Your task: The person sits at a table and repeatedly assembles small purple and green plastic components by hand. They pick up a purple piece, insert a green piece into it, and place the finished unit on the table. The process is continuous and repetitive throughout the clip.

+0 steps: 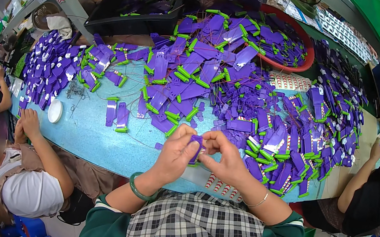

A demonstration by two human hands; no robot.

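Both my hands meet above the near edge of the light blue table point(96, 135). My left hand point(175, 153) and my right hand point(226, 159) together pinch one small purple plastic piece point(196, 145) between thumbs and fingertips. A green bangle sits on my left wrist, a thin bracelet on my right. A big heap of purple plastic parts with green tips point(217, 78) and thin red wires spreads over the table just beyond my hands.
A red basin point(305, 57) and a black crate point(134, 3) holding more purple parts stand at the back. A white lid point(55, 111) lies at the left. One person sits at my left point(29, 177), another at my right point(367, 198).
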